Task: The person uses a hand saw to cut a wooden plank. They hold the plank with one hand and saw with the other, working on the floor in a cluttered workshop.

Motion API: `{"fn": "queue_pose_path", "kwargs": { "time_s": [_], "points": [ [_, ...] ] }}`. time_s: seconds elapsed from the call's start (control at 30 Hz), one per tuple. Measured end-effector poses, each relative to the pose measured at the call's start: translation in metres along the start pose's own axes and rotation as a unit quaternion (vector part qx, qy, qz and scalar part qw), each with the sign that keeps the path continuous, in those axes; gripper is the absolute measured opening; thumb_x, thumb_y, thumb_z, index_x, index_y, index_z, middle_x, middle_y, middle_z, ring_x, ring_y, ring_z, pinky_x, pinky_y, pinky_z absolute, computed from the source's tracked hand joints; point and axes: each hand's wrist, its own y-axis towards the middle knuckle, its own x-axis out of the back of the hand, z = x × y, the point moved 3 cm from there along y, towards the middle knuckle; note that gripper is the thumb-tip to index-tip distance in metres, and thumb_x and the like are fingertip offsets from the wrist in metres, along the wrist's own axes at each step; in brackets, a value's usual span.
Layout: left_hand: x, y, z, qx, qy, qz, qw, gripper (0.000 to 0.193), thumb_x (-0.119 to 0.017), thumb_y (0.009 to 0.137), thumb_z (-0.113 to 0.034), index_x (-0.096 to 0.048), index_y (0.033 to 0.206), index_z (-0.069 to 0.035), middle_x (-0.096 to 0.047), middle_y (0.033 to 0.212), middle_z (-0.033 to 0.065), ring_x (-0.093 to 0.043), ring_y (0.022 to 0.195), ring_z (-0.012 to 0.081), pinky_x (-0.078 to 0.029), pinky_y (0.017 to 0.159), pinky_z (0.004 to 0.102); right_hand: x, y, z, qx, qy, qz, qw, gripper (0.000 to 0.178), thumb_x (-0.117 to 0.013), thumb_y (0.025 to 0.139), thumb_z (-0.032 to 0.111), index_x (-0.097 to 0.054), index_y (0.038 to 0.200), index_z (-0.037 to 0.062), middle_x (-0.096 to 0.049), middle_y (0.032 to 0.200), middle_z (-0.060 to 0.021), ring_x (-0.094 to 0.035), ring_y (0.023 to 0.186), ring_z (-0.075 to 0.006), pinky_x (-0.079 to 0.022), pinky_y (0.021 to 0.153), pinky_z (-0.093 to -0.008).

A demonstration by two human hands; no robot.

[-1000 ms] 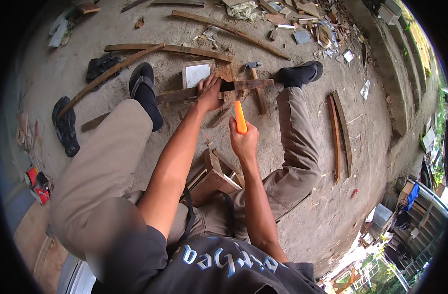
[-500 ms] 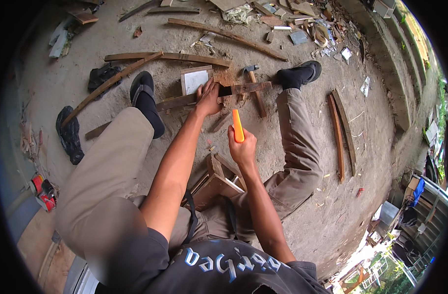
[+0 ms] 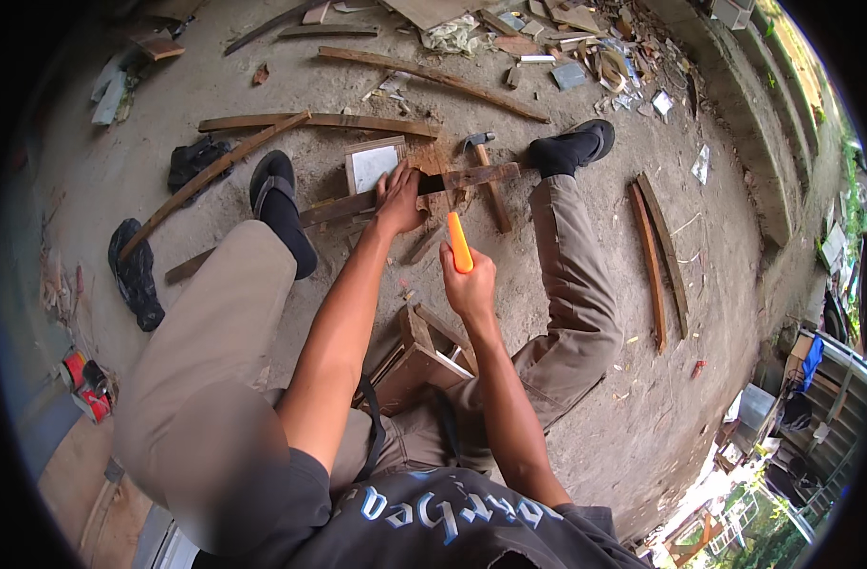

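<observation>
My right hand (image 3: 470, 287) is wrapped round the orange handle of a handsaw (image 3: 459, 242). Its thin blade, seen nearly edge-on, points away from me to a long wooden strip (image 3: 343, 208). Left of the blade, my left hand (image 3: 398, 201) presses on that strip and grips it, fingers toward the far side. The strip lies crosswise between my feet, with a dark patch beside the hand. Just beyond my left fingers sits a wooden block with a pale top (image 3: 374, 167). Reddish sawdust (image 3: 433, 155) covers the ground past the blade.
A hammer (image 3: 490, 180) lies right of the saw, its handle passing under the strip. Loose wooden strips (image 3: 433, 82) lie on the far ground, and more (image 3: 650, 266) to the right. Black plastic bags (image 3: 135, 275) are at left. A wooden box-like piece (image 3: 415, 365) stands between my legs.
The whole view has shifted slightly. My right hand stays on the saw handle and my left hand stays on the strip, with little visible movement.
</observation>
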Motion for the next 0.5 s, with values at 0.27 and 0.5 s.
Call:
{"fn": "queue_pose_path", "kwargs": {
  "time_s": [0.27, 0.5],
  "points": [
    [-0.014, -0.004, 0.011, 0.008, 0.000, -0.012, 1.000, 0.078, -0.075, 0.063, -0.020, -0.042, 0.132, -0.005, -0.038, 0.146, 0.0164, -0.017, 0.148, 0.0289, -0.012, 0.115, 0.0553, 0.040, -0.129, -0.035, -0.046, 0.011, 0.029, 0.998, 0.024, -0.068, 0.089, 0.018, -0.064, 0.078, -0.0031, -0.053, 0.054, -0.0107, -0.048, 0.050, -0.0099, -0.042, 0.050, -0.0317],
    [-0.001, -0.005, 0.002, 0.021, -0.018, 0.007, 1.000, 0.074, -0.070, 0.069, -0.017, -0.041, 0.134, 0.000, -0.033, 0.151, 0.0171, -0.012, 0.149, 0.0280, -0.010, 0.117, 0.0532, 0.020, -0.050, -0.030, -0.029, 0.008, 0.013, 0.999, 0.032, -0.067, 0.090, 0.021, -0.059, 0.072, -0.0037, -0.050, 0.052, -0.0088, -0.044, 0.049, -0.0101, -0.039, 0.048, -0.0319]
  ]
}}
